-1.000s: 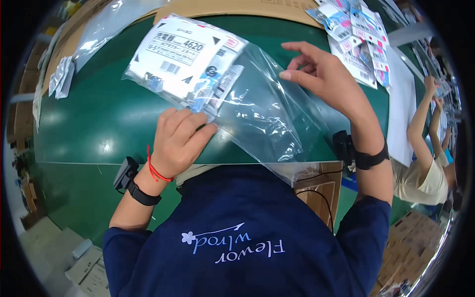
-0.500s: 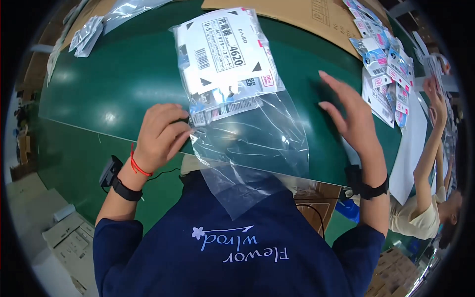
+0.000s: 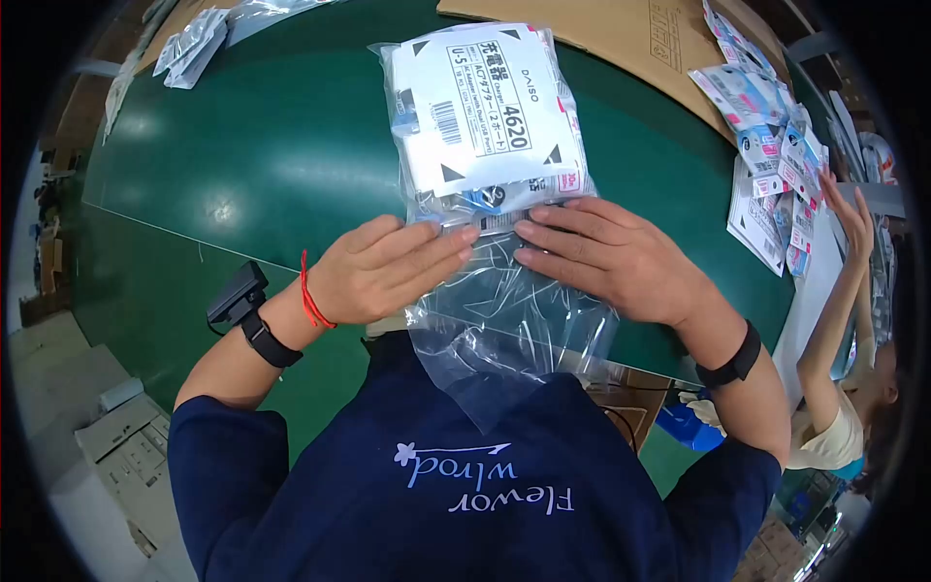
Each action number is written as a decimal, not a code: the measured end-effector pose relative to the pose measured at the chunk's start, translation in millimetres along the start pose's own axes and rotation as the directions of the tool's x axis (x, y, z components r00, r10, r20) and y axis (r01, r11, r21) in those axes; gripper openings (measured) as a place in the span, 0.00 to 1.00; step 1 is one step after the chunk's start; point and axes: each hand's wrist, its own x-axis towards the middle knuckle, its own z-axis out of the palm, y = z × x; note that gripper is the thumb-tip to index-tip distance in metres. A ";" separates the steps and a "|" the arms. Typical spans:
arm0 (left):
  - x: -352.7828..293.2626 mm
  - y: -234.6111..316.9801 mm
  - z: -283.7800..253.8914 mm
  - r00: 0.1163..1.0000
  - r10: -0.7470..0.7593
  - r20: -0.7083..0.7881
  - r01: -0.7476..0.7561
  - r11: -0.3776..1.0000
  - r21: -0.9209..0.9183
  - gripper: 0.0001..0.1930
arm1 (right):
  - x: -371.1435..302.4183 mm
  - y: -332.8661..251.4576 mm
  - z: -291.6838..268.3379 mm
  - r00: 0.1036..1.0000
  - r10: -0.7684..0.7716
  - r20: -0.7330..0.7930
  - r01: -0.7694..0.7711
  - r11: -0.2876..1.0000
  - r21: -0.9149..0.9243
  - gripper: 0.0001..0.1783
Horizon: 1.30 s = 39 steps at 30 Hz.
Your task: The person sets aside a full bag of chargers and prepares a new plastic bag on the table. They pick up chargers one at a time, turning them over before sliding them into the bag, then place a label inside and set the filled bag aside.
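Observation:
A clear plastic bag (image 3: 504, 335) lies on the green table, its loose end hanging over the near edge toward my shirt. Inside its far part are several packaged goods under a white printed label sheet (image 3: 432, 145). My left hand (image 3: 388, 267) lies flat on the bag just below the packages, fingers stretched to the right. From the other side my right hand (image 3: 606, 252) rests on the plastic, its fingers extended toward the left ones. A small gap separates the two sets of fingertips. Neither hand grips anything.
Blue and white packages (image 3: 776, 145) are heaped at the far right, beside a flat cardboard sheet (image 3: 601, 39). More clear bags (image 3: 194, 48) lie at the far left. A co-worker's arm (image 3: 839, 281) reaches in at the right.
My right hand has come in from the right onto the bag. My left hand has moved right and flattened over the plastic. In the picture, the bag sits slightly farther right.

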 end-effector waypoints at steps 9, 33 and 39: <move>7.0 -15.8 2.8 0.981 -0.146 0.131 0.192 0.850 -0.491 0.12 | 12.6 2.3 0.4 0.925 0.352 0.140 -0.365 0.725 0.584 0.19; 63.7 -107.3 14.7 0.413 -0.879 0.241 0.246 -0.147 -0.958 0.09 | 38.7 102.4 -2.6 0.338 0.891 -0.302 -0.182 0.377 0.908 0.13; 66.9 -132.3 27.6 0.416 -0.846 0.334 0.233 -0.256 -0.938 0.07 | 45.9 108.6 7.9 0.268 0.949 -0.164 -0.117 0.201 0.973 0.13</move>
